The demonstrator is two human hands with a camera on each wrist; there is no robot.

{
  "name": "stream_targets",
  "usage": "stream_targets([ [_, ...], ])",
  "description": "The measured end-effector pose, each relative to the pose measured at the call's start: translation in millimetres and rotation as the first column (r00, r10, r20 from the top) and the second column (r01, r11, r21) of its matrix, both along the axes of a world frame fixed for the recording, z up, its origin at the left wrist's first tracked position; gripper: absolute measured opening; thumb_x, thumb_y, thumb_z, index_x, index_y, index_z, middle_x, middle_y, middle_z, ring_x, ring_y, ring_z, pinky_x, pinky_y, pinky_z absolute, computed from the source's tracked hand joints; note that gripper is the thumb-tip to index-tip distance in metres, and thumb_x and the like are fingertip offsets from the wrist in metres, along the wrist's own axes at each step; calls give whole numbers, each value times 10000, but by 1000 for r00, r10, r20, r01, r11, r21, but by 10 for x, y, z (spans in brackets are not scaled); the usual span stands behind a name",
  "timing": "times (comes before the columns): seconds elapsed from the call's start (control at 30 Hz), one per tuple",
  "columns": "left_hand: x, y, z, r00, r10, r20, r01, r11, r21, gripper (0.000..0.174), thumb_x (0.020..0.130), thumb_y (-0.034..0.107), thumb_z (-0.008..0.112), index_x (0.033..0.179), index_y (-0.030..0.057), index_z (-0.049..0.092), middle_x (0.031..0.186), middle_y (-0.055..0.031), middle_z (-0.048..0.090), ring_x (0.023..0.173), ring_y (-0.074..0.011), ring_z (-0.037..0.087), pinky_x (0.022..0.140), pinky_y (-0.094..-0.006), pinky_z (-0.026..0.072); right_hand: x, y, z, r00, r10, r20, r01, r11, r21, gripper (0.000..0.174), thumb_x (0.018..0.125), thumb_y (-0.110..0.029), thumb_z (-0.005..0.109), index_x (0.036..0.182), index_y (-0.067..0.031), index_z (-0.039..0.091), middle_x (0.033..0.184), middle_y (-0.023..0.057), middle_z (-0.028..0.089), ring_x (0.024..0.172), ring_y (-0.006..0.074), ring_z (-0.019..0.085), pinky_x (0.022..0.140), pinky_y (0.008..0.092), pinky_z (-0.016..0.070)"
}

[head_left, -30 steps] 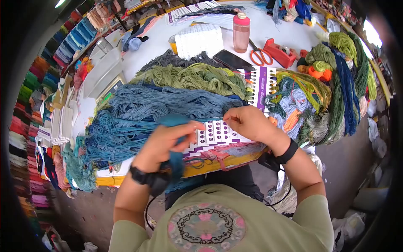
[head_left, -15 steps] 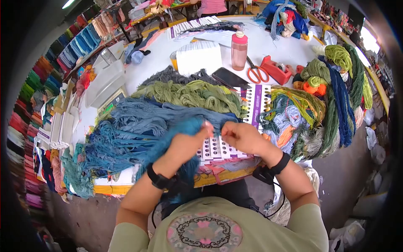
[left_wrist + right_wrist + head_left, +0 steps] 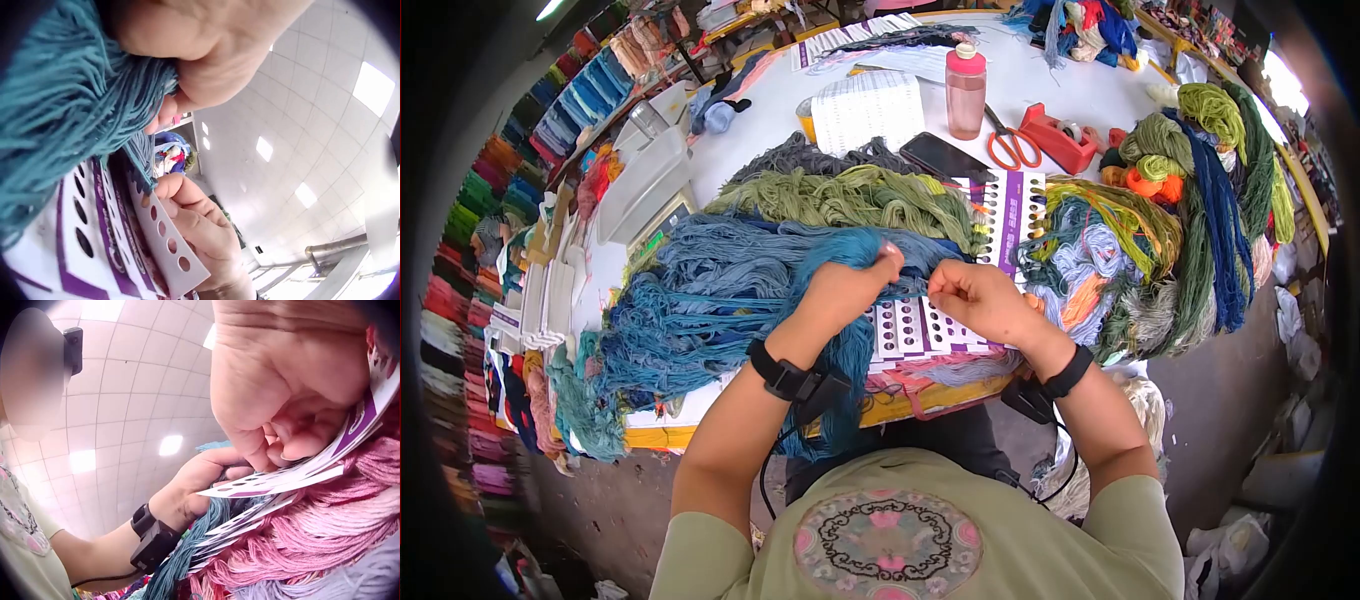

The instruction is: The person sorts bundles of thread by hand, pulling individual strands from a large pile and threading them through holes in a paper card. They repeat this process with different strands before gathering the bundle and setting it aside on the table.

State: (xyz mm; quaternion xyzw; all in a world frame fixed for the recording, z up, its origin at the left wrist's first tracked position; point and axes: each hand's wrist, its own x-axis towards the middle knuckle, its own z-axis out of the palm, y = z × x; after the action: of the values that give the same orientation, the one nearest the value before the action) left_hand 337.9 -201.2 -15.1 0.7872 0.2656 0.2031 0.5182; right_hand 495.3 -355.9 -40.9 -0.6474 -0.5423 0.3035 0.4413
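My left hand (image 3: pixel 855 290) grips a thick skein of teal thread (image 3: pixel 845 350), whose loose lengths hang over the table's front edge. Teal strands lead from it toward my right hand (image 3: pixel 980 305), which has its fingers curled and thumb and index finger pinched together. In the left wrist view those right fingertips meet the teal thread at the upper edge of a white punched card (image 3: pixel 165 237). Several such cards with purple bands (image 3: pixel 103 231) lie overlapped beneath. From the right wrist view, the right fingers bend down close over the card's surface, partly hiding the pinched spot.
Blue (image 3: pixel 690 320) and olive (image 3: pixel 850 200) skeins cover the table's left. Mixed skeins (image 3: pixel 1090 250) lie right; pink thread (image 3: pixel 312 537) sits under the cards. Behind are a phone (image 3: pixel 945 158), orange-handled scissors (image 3: pixel 1012 150), a red tape dispenser (image 3: pixel 1062 138) and a pink-capped bottle (image 3: pixel 966 95).
My left hand has swung the teal skein upward and to the right, closer to my right hand. The right hand stays near the cards with its fingers curled.
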Motion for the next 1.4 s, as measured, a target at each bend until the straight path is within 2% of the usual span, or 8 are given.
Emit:
stream_targets([
  [0.53,118,-33,90,956,-89,-280,-87,825,-558,282,801,255,722,703,-1,655,582,-29,561,509,-93,487,458,-251,356,-10,3,-7,991,18,-133,-15,1000,24,31,878,-31,623,863,-31,596,671,-46,523,609,21,440,527,216,355],
  [0.7,169,-112,89,785,-34,-619,3,999,-51,405,817,427,679,788,24,688,575,-71,582,530,-182,566,499,-322,420,-26,36,-12,995,19,-99,-20,1000,-15,35,872,-29,623,854,-28,592,667,-40,530,607,23,435,527,220,360],
  [0.77,173,-195,43,731,-18,-682,209,957,199,425,852,425,610,843,5,677,670,-143,624,641,-292,628,607,-407,485,-57,14,2,998,-21,58,22,1000,-10,79,824,-139,644,863,-76,618,696,84,643,619,245,628,571,354,465],
  [0.83,160,-282,-36,970,-13,-244,161,786,597,372,875,368,565,854,11,666,816,-177,657,761,-356,630,689,-449,497,-102,4,4,985,-42,170,35,998,44,73,833,-118,642,874,-70,607,690,74,628,605,222,612,561,341,453],
  [1.0,174,-169,3,909,24,-417,264,739,620,341,890,344,541,909,23,656,829,-180,653,751,-362,627,698,-488,487,-132,5,37,933,-89,349,49,992,120,78,841,-120,634,892,-76,595,706,90,628,634,265,628,570,361,461],
  [1.17,-181,65,105,728,181,-661,283,799,531,231,875,251,616,824,31,669,781,-171,652,688,-304,620,641,-407,488,-85,-16,30,976,-62,207,51,997,58,75,849,-129,635,868,-69,594,656,59,599,574,201,584,547,330,437],
  [1.23,-279,221,239,955,214,-205,-245,959,-139,207,853,240,659,796,42,661,702,-78,617,572,-150,539,492,-311,390,-80,-15,8,978,-69,197,58,996,61,74,848,-126,636,863,-67,594,648,53,592,563,185,569,540,324,430],
  [1.4,-349,58,378,986,159,-43,-148,738,-659,210,848,156,684,968,-12,646,789,-42,600,615,-83,487,471,-231,304,-100,-3,34,976,-69,208,57,996,64,62,847,-109,635,852,-61,595,637,42,581,543,152,533,526,314,416],
])
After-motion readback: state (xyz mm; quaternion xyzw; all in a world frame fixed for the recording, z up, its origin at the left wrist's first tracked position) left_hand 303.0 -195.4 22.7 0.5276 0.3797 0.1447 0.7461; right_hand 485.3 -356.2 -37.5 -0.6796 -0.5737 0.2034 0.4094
